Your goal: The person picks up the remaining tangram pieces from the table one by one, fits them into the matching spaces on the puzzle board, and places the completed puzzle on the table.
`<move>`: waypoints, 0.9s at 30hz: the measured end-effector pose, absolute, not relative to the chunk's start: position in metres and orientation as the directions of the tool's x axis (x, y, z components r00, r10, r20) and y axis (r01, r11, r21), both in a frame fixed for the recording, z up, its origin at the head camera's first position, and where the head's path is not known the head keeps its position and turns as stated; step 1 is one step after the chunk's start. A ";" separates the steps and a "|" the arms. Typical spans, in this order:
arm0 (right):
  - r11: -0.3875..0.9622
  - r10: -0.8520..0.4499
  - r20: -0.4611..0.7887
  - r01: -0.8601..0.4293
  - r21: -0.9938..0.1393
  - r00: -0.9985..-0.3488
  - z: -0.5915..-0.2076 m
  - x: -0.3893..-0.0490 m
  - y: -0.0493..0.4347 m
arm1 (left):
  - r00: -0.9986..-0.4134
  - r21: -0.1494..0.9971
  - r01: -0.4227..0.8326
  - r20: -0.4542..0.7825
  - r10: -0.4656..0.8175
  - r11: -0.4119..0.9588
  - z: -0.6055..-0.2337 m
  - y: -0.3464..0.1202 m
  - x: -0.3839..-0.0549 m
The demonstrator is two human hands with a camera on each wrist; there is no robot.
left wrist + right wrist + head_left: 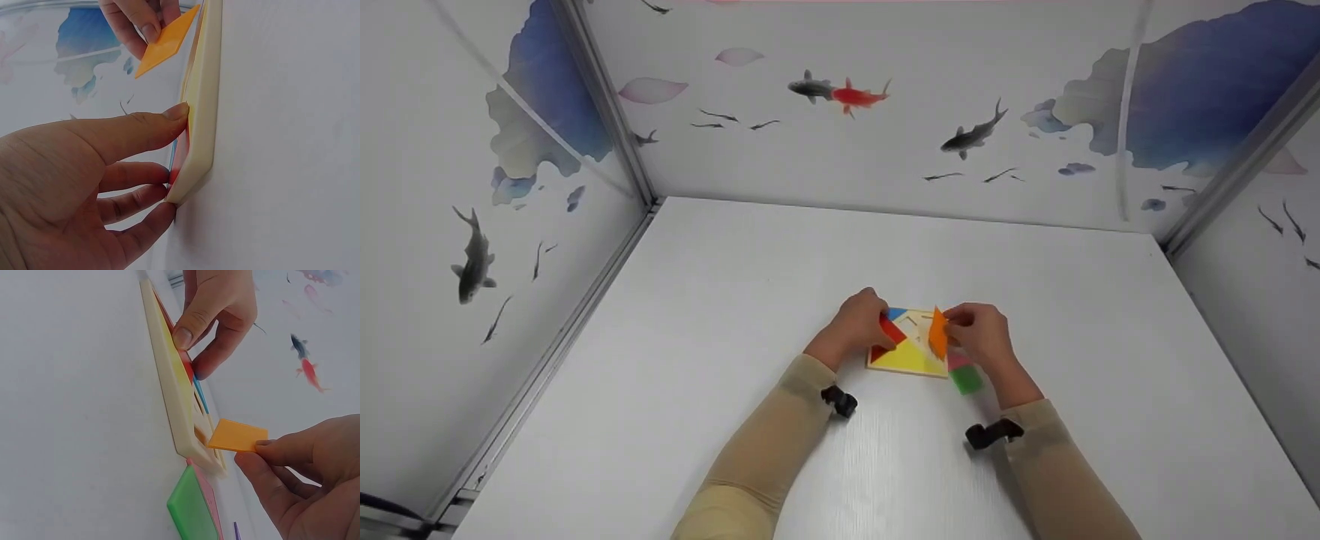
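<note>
A small wooden tangram board point(909, 373) lies on the table, holding a yellow triangle point(911, 359), a red piece point(893, 328) and a blue piece point(896, 313). My left hand point(856, 322) grips the board at its left side, thumb over the red piece and the other fingers along the edge. Between thumb and fingertip, my right hand point(984, 331) pinches an orange parallelogram tangram piece point(239, 435), tilted up over the board's right part. Bare recessed wood point(916, 327) shows beside the orange piece.
Right of the board lie a green piece point(967, 380) and a pink piece point(958, 361), partly overlapping in view. A purple piece point(237, 531) peeks in at the right wrist view's bottom. White panels point(885, 165) with painted fish enclose the white table point(720, 300).
</note>
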State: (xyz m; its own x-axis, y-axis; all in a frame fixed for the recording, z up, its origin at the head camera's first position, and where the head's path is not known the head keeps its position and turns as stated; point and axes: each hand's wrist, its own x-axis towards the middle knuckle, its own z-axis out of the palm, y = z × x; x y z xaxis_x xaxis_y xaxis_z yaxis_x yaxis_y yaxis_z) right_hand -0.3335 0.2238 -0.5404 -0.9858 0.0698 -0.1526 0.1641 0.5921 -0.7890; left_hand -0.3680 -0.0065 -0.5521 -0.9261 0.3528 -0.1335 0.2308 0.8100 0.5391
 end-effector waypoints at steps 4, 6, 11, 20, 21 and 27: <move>0.588 0.054 -0.159 0.160 -0.793 -0.986 -0.544 -0.335 0.223 | -0.924 0.542 0.245 -0.120 0.363 0.804 -0.552 -0.007 -0.368; 0.589 0.051 -0.150 0.152 -0.794 -0.987 -0.545 -0.335 0.223 | -0.923 0.543 0.257 -0.108 0.370 0.800 -0.552 -0.008 -0.367; 0.609 0.044 -0.122 0.124 -0.784 -0.992 -0.545 -0.334 0.224 | -0.919 0.537 0.283 -0.086 0.386 0.795 -0.552 -0.008 -0.368; 0.614 0.019 -0.163 0.140 -0.777 -0.986 -0.545 -0.334 0.224 | -0.925 0.542 0.250 -0.113 0.364 0.803 -0.551 -0.007 -0.367; 0.615 0.015 -0.164 0.139 -0.777 -0.986 -0.546 -0.335 0.224 | -0.923 0.538 0.255 -0.112 0.368 0.804 -0.551 -0.007 -0.368; 0.627 0.000 -0.177 0.138 -0.767 -0.984 -0.547 -0.334 0.224 | -0.921 0.531 0.258 -0.116 0.371 0.807 -0.551 -0.007 -0.368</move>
